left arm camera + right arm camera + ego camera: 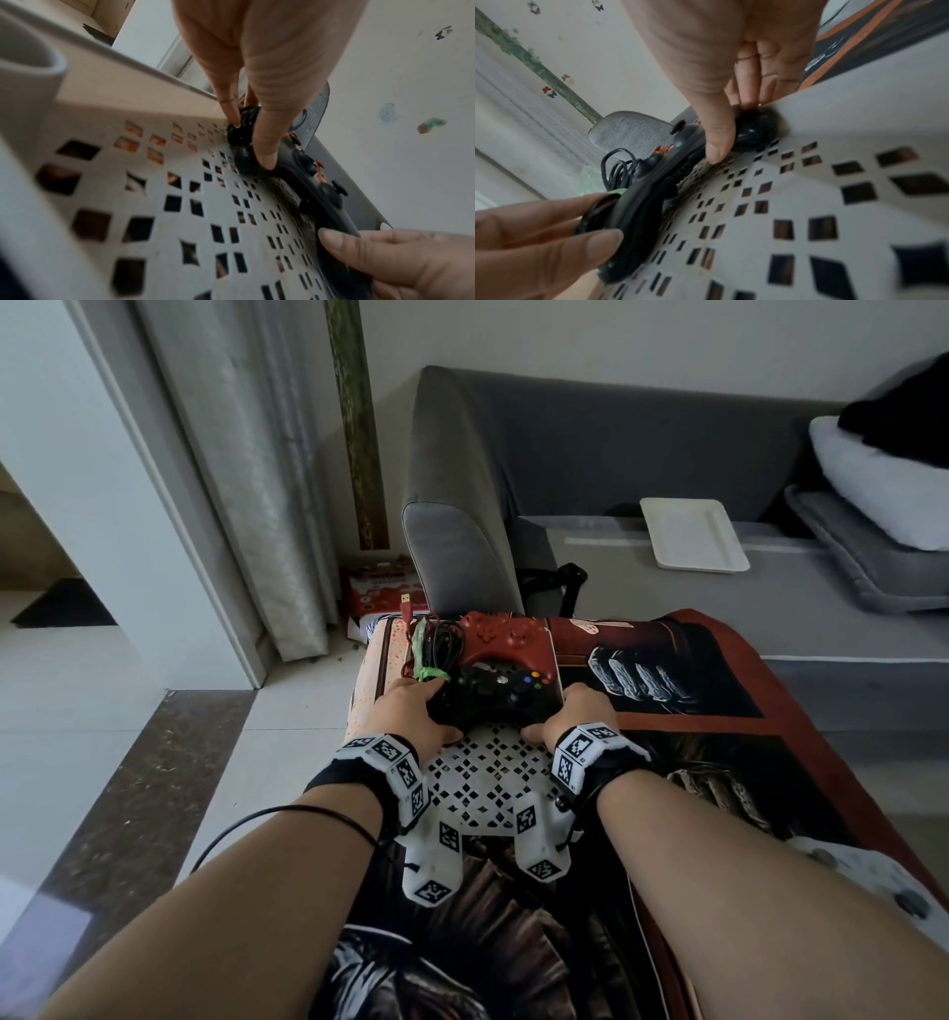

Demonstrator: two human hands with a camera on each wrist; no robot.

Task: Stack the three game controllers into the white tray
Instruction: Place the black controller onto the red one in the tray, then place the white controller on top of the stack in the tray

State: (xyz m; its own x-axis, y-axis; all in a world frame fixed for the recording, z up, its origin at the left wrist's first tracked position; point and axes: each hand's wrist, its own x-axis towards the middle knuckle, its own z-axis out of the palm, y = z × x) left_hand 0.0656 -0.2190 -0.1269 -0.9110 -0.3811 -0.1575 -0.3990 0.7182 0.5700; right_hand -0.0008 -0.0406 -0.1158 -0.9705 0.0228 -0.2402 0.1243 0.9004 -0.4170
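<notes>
Gripped between both hands, a black controller [495,698] with red, blue, green and yellow buttons is sitting on a white tray [482,778] pierced with a diamond lattice, a red controller [500,636] lying just beyond, over a rust-bordered dark printed blanket [719,690].

I count three controllers and one tray. Black controller [495,693]: wired, face up, coloured buttons on its right side, lying at the far end of the white tray [482,778], cable bundled to its left. Red controller [506,634]: face up, just beyond the black one. White controller [868,880]: near right edge, partly seen. The tray: perforated floor, flat on a printed blanket.
</notes>
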